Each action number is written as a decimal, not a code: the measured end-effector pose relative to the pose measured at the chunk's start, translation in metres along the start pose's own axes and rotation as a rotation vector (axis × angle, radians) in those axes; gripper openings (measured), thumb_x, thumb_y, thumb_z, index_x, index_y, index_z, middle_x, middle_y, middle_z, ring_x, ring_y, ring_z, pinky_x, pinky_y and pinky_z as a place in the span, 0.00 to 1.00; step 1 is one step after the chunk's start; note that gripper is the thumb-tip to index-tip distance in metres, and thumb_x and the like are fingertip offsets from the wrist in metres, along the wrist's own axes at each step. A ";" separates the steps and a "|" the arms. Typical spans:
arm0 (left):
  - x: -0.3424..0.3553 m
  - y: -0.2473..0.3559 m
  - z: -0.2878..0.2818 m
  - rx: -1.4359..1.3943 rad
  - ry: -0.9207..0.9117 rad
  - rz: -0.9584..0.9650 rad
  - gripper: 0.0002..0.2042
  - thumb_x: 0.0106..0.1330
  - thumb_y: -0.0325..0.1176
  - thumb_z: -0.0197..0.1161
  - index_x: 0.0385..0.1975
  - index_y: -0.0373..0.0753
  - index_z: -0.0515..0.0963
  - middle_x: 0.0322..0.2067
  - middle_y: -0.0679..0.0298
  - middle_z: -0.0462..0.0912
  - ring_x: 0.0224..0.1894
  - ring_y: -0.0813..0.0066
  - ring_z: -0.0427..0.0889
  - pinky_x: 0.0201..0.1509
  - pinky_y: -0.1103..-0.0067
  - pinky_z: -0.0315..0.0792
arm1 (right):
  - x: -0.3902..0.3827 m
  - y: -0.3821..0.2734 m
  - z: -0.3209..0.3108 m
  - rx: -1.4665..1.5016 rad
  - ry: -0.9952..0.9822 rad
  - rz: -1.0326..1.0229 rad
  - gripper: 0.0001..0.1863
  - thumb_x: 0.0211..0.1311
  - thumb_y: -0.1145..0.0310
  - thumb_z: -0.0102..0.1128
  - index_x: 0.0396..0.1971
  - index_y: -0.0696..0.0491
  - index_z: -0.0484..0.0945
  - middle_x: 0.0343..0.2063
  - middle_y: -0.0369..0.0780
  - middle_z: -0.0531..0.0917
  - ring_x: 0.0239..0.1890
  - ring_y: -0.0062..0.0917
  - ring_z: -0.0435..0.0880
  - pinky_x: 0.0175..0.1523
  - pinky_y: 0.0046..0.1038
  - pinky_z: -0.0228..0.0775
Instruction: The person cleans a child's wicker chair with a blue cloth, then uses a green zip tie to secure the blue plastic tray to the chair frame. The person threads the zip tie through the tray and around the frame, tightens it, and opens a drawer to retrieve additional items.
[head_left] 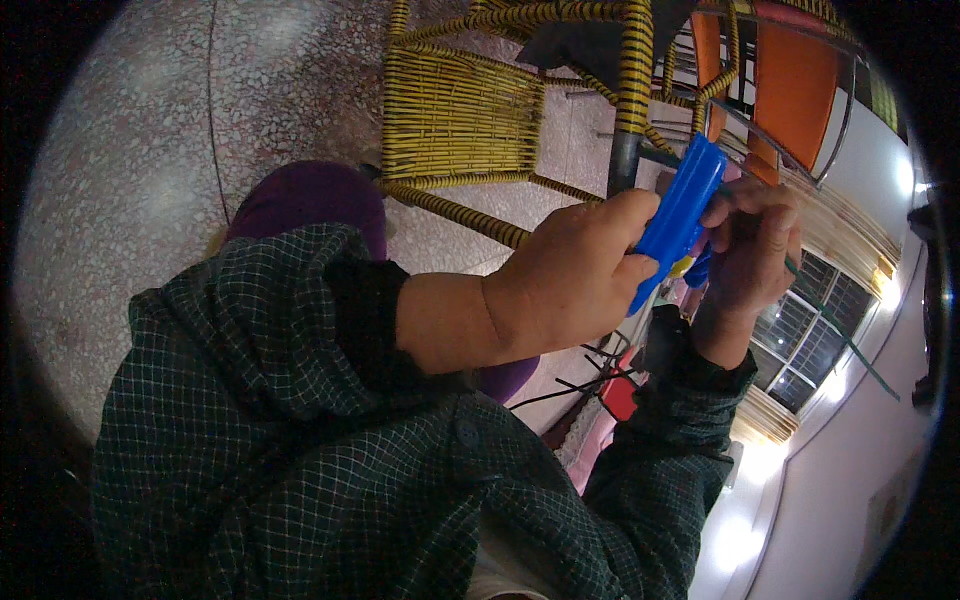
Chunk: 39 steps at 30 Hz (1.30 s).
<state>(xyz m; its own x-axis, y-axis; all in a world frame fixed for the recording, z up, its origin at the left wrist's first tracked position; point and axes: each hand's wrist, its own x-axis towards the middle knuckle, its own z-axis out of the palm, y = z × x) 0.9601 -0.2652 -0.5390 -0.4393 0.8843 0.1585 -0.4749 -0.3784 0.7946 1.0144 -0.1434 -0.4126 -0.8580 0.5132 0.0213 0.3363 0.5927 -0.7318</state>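
Observation:
My left hand [575, 265] grips a long, smooth blue plastic piece [683, 200], the thumb and fingers pressed on its near side. The exact kind of this piece does not show. Just beyond it is my right hand [752, 240], its fingers curled in and close to the blue piece. A thin dark green strand [848, 342] runs out from the right hand towards the lower right. The fingertips of the right hand are partly hidden behind the blue piece. Below it, between the hands, a bit of yellow [682, 267] shows.
A yellow and black woven chair [460, 115] stands ahead on the speckled floor [130, 180]. Orange chair backs [795, 85] are at the upper right. Thin black rods [570, 385] and a red and pink item [590, 440] lie beneath my right forearm. A barred window [805, 335] is at the right.

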 end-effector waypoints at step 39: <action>0.006 -0.008 -0.023 0.168 0.048 0.140 0.14 0.41 0.29 0.69 0.27 0.36 0.71 0.27 0.60 0.72 0.32 0.66 0.74 0.37 0.76 0.69 | -0.008 0.003 -0.008 -0.040 -0.066 -0.037 0.20 0.64 0.55 0.38 0.24 0.57 0.66 0.17 0.43 0.70 0.15 0.20 0.64 0.20 0.18 0.56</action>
<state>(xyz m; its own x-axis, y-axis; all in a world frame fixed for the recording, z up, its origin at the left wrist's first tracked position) 0.9440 -0.2635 -0.5579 -0.5298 0.8105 0.2496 -0.2742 -0.4422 0.8540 1.0252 -0.1407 -0.4092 -0.8935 0.4491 0.0022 0.3179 0.6359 -0.7033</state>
